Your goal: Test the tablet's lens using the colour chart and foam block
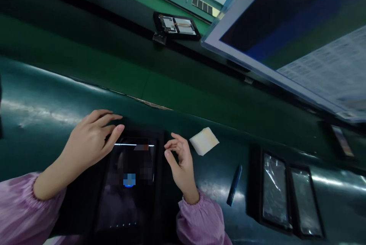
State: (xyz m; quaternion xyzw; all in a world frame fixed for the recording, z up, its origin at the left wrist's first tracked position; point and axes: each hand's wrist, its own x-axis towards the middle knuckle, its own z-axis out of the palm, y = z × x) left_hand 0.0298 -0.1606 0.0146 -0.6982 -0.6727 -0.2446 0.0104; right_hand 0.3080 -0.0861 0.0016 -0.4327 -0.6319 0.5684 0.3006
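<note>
A black device with a lit screen (130, 184) lies flat on the dark green bench in front of me. My left hand (90, 140) rests at its upper left corner, fingers stretched out and touching the top edge. At the screen's upper right edge my right hand (180, 161) hovers with fingers curled loosely apart and nothing in them. Both arms wear pink sleeves.
A white folded cloth (204, 141) lies just right of my right hand. A blue pen (234, 185) lies further right. Two dark devices in film (274, 191) (305, 201) sit at the right. Another opened device (176, 26) rests on the far conveyor. A large monitor (291, 35) hangs upper right.
</note>
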